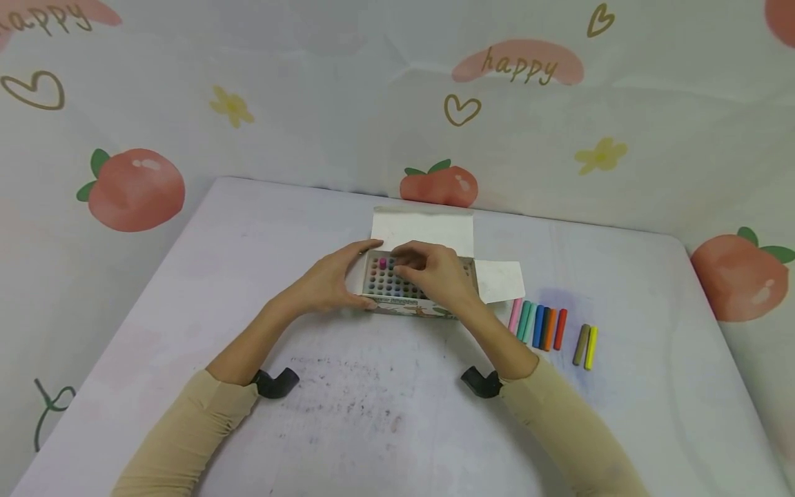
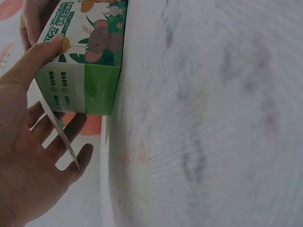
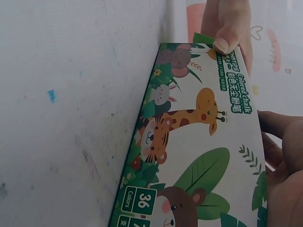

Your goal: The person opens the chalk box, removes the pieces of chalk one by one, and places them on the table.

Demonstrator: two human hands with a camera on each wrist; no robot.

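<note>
An open box of colored chalk (image 1: 397,302) sits toward the back of the table, its top full of small round holes. One pink chalk stick (image 1: 382,263) stands up out of it near the back left. My left hand (image 1: 332,281) grips the box's left end, thumb on the animal-printed front (image 2: 102,40) and fingers spread toward the back. Over the box, my right hand (image 1: 437,269) has its fingers bent down, fingertips right at the holes beside the pink stick. I cannot tell whether a chalk stick is between them. The right wrist view shows the printed front panel (image 3: 184,123).
Right of the box lie several loose chalk sticks, among them a red one (image 1: 560,329), an orange one (image 1: 550,330), a brown one (image 1: 581,344) and a yellow one (image 1: 591,348). The box's lid flap (image 1: 422,229) leans back and a side flap (image 1: 502,280) juts right. Smudges (image 1: 366,400) mark the tabletop.
</note>
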